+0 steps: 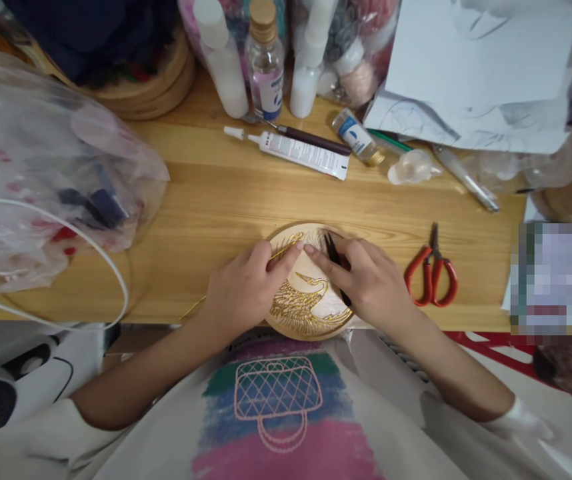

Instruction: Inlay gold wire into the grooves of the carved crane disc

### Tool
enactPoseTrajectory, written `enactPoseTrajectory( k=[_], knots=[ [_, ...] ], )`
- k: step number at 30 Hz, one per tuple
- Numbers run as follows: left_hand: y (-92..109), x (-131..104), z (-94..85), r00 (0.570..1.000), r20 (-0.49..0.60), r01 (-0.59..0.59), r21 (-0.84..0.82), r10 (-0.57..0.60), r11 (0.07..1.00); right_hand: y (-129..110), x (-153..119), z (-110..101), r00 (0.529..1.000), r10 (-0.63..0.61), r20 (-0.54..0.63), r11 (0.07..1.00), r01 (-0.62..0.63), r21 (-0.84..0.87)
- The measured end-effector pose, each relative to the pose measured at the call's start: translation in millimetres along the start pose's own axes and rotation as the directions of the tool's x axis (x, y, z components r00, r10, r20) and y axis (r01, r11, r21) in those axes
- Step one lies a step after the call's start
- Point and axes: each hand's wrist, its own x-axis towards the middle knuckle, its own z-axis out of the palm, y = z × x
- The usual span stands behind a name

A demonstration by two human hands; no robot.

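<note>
A round wooden plate [311,329] lies at the table's front edge, bearing a crane-like bird outlined in gold wire. My left hand [246,288] is closed on a thin gold wire [193,309], whose loose end trails out to the left below the wrist. The left index fingertip presses on the upper part of the plate. My right hand [373,280] is closed around black tweezers [335,252], their tips pointing up and away from me. Its index fingertip rests on the plate almost against the left one.
Red-handled pliers [432,267] lie right of the plate. Behind are a white glue tube [306,155], a dark pen-like tool [313,140], bottles [266,73] and papers [471,80]. A plastic bag [66,180] and white cable [109,257] occupy the left.
</note>
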Motion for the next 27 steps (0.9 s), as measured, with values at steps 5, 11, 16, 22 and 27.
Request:
enactPoseTrajectory(
  k=[5,11,16,22,27],
  knots=[
    [3,2,-0.9,0.997,0.008,0.071,-0.04,-0.071,0.997,2,3,-1,1.0,0.007,0.03,0.999,-0.008,0.044],
    [1,0,2.8,0.997,0.001,0.082,-0.057,-0.082,0.995,3,0,1,0.999,0.045,0.013,0.992,-0.046,0.118],
    [-7,-5,-4.1,0.997,-0.069,-0.047,-0.056,0.043,0.997,4,-8,2,0.985,0.121,-0.12,0.983,-0.102,0.15],
    [-16,-2,-21.5,0.969,-0.207,-0.151,-0.043,0.139,0.988,-1,-5,-7,0.938,0.251,-0.239,0.932,-0.169,0.32],
    [-19,3,-25.3,0.946,-0.216,-0.235,0.055,0.241,0.971,-10,-5,-12,0.92,0.302,-0.251,0.899,-0.187,0.396]
  ],
)
